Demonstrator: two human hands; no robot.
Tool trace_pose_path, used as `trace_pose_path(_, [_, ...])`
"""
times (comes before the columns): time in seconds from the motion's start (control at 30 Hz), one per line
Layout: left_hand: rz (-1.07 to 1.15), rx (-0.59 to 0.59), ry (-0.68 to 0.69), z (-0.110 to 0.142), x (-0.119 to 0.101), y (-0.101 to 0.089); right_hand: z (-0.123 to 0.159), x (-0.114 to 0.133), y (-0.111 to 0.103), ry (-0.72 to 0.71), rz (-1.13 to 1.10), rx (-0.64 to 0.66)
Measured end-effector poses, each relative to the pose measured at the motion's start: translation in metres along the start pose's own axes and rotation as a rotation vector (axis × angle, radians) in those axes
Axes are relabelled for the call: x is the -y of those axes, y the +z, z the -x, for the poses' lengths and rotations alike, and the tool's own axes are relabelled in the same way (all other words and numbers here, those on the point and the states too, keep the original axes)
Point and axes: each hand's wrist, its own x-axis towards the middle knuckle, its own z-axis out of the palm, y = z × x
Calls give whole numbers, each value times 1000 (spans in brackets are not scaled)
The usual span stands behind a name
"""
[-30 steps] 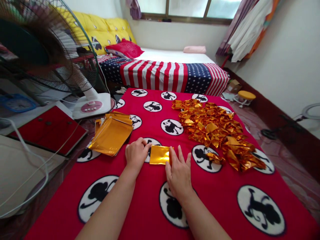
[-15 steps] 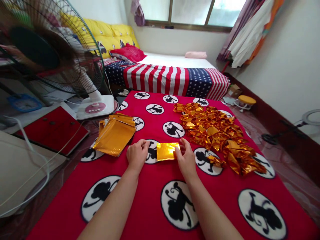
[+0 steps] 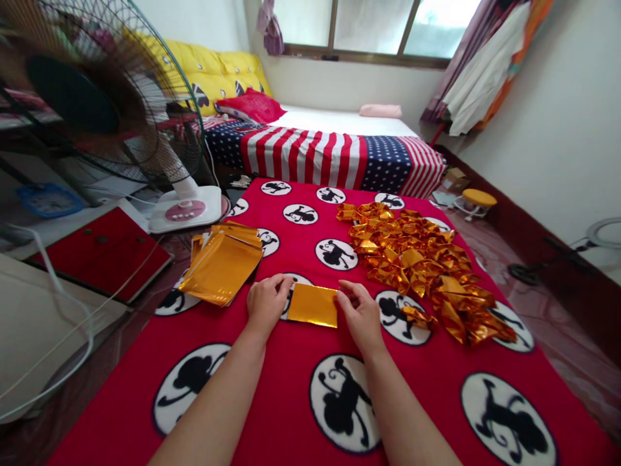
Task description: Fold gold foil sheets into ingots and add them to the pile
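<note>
On the red blanket lies the gold paper. At its left edge the left hand has curled fingers; at its right edge the right hand bends its fingers toward the thumb; whether either pinches it, I cannot tell. Left of the paper sits a sheet stack; beyond the paper, rightward, folded gold pieces; farthest beyond, a bed.

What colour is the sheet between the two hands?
The sheet is shiny gold, showing best in the head view.
</note>
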Motion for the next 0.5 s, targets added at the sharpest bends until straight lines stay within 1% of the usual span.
trace_pose_path(0.13, [137,25,37,0,2,1,2,4,2,-32,29,26])
trace_pose_path(0.3, [296,63,87,0,2,4,4,5,2,-61,-76,6])
trace_pose_path(0.4, [424,109,128,1,2,9,5,4,1,-31,-103,-2])
trace_pose_path(0.5, [568,84,132,1,3,14,5,4,1,14,-154,-43])
